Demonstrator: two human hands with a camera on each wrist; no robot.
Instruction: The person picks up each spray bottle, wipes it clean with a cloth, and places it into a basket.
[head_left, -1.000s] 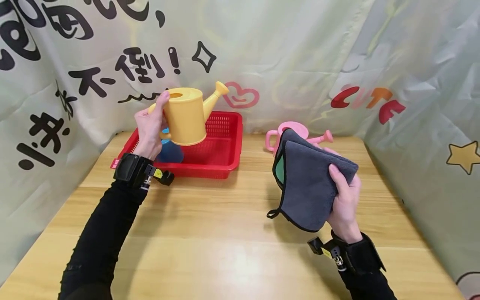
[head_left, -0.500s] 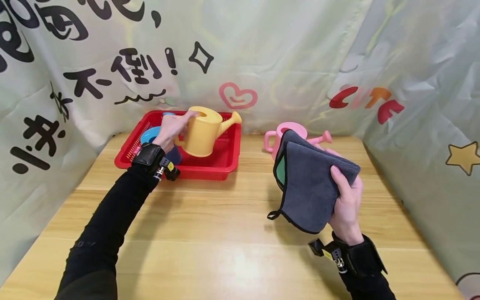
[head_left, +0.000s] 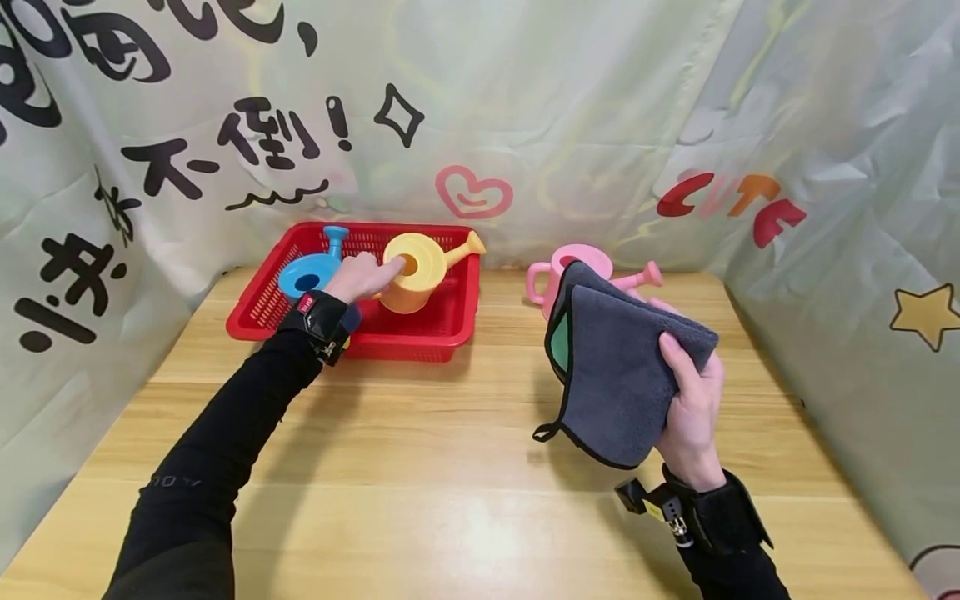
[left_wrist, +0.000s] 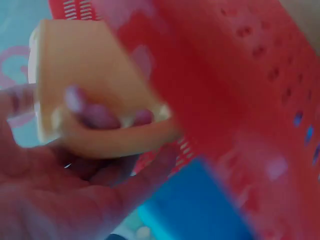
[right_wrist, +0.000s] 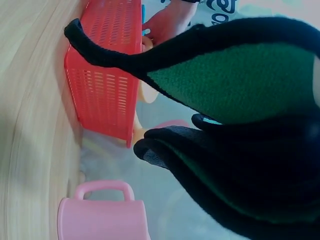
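The yellow plastic watering can (head_left: 415,282) is gripped by the left hand (head_left: 358,277) inside the red mesh basket (head_left: 438,321) (release seems due); the folded grey cloth (head_left: 618,367) is clasped by the right hand (head_left: 693,408).

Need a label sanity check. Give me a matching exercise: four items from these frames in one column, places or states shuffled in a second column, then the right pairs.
Column 1
1. yellow watering can
2. blue watering can
3. pink watering can
4. grey cloth

Column 2
A. stands on the table behind the cloth, outside the red basket
B. folded, held up in the right hand
C. in the basket, its handle gripped by the left hand
D. in the basket's left part, no hand holding it

Pairs: 1-C, 2-D, 3-A, 4-B
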